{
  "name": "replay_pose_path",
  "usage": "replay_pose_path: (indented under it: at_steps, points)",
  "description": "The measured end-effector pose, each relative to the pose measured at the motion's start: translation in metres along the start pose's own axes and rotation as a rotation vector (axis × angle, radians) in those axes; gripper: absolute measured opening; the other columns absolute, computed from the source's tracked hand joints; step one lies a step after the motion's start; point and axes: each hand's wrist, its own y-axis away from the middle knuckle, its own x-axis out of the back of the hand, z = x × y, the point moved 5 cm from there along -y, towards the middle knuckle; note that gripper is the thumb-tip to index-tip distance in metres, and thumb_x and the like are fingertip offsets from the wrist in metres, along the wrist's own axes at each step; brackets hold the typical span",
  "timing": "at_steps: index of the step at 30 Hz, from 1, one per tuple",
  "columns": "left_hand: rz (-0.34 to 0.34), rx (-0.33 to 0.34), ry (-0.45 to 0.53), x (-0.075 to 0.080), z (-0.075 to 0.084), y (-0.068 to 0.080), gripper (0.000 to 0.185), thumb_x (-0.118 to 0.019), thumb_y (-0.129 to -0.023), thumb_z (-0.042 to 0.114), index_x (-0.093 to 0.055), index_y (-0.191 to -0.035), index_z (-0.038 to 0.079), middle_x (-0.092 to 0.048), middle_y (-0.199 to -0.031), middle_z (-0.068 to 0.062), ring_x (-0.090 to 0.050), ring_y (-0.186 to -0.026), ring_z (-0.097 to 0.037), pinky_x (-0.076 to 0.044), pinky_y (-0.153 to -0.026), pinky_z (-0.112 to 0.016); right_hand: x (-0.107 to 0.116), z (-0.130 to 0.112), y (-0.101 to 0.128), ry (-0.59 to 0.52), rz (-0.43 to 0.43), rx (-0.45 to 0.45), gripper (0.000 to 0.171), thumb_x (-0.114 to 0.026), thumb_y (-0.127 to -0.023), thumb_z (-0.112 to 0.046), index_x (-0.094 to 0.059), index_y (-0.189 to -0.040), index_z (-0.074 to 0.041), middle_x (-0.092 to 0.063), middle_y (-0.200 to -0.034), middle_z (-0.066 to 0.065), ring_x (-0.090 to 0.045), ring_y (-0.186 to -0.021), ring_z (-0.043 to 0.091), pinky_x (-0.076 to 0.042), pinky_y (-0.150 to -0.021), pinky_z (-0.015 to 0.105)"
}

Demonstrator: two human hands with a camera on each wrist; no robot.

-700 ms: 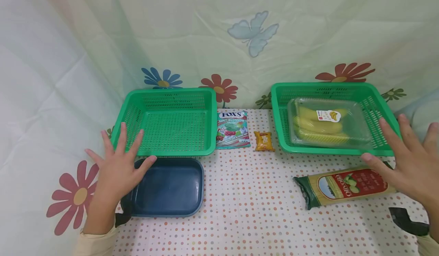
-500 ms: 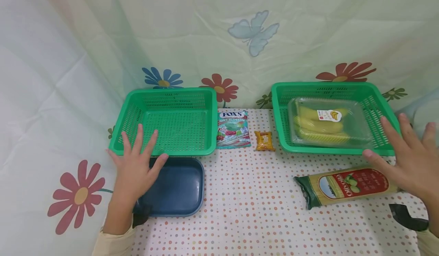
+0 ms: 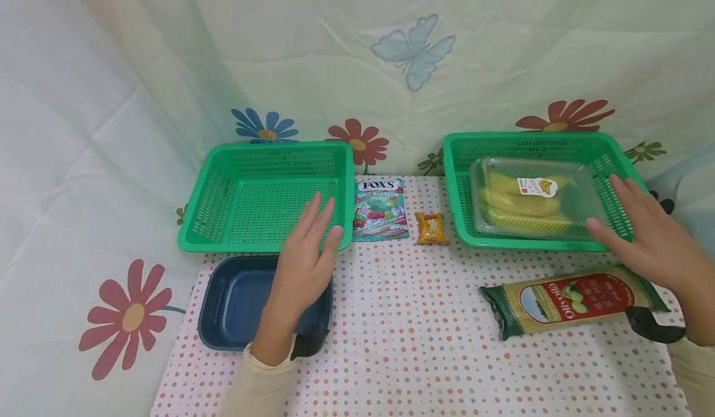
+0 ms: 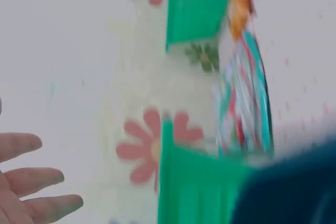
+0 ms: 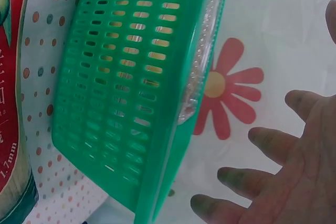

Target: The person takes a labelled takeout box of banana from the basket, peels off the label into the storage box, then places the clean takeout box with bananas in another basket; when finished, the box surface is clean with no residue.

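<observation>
My left hand (image 3: 304,260) hovers with straight fingers over the dark blue tray (image 3: 237,302) and the near rim of the left green basket (image 3: 265,248). Its fingers (image 4: 39,179) show spread in the left wrist view, holding nothing. To its right lie a Fox's candy bag (image 3: 381,209) and a small orange packet (image 3: 431,228). My right hand (image 3: 650,243), also holding nothing, is above the right corner of the right green basket (image 3: 463,241). That basket contains a clear plastic box (image 3: 583,203) of bananas (image 3: 519,203). Below the hand lies an Olivoilà pasta bag (image 3: 575,299).
A dotted cloth (image 3: 413,342) covers the table. Behind the baskets hangs a pale curtain (image 3: 290,44) printed with flowers and a butterfly. The left side is walled by the same kind of fabric. Black straps (image 3: 653,327) circle both wrists.
My left hand has moved right, from the left basket's outer side to over the tray's right part. My right hand has turned slightly and shifted a little, its fingers closer together.
</observation>
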Motion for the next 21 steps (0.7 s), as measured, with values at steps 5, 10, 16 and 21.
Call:
replay_pose_path:
  at_steps: [5, 10, 16, 21]
  points:
    - [-0.040, -0.010, 0.106, -0.028, 0.024, -0.015, 0.057, -0.040, -0.109, 0.049, -0.041, -0.158, 0.020, -0.028, -0.169, 0.000, -0.028, -0.156, -0.019, -0.031, -0.123, -0.052, -0.001, 0.009, -0.014, -0.041, -0.035, -0.022, 0.087, -0.046, -0.107, -0.042, 0.012, -0.162, -0.008, 0.009, -0.165, 0.034, 0.004, -0.150, 0.060, -0.005, -0.111, 0.084]
    - [-0.076, -0.024, 0.205, -0.055, 0.039, -0.030, 0.056, -0.040, -0.109, 0.049, -0.046, -0.155, 0.017, -0.036, -0.165, -0.004, -0.035, -0.153, -0.023, -0.033, -0.122, -0.053, -0.002, 0.017, -0.023, -0.046, -0.074, -0.057, 0.088, -0.044, -0.107, -0.045, 0.014, -0.162, -0.008, 0.004, -0.163, 0.038, -0.006, -0.145, 0.067, -0.015, -0.103, 0.087]
    - [-0.138, 0.003, 0.258, -0.085, 0.050, -0.047, 0.055, -0.039, -0.109, 0.047, -0.048, -0.153, 0.015, -0.042, -0.162, -0.005, -0.037, -0.152, -0.023, -0.034, -0.122, -0.051, -0.001, 0.022, -0.032, -0.043, -0.113, -0.070, 0.087, -0.044, -0.107, -0.045, 0.013, -0.162, -0.008, -0.005, -0.159, 0.044, -0.024, -0.132, 0.074, -0.022, -0.096, 0.087]
    - [-0.191, 0.088, 0.326, -0.109, 0.055, -0.057, 0.051, -0.042, -0.110, 0.043, -0.049, -0.153, 0.017, -0.045, -0.160, -0.003, -0.037, -0.152, -0.023, -0.033, -0.123, -0.049, -0.003, 0.030, -0.036, -0.045, -0.141, -0.100, 0.085, -0.042, -0.108, -0.045, 0.014, -0.161, -0.007, -0.007, -0.156, 0.048, -0.031, -0.121, 0.077, -0.024, -0.093, 0.087]
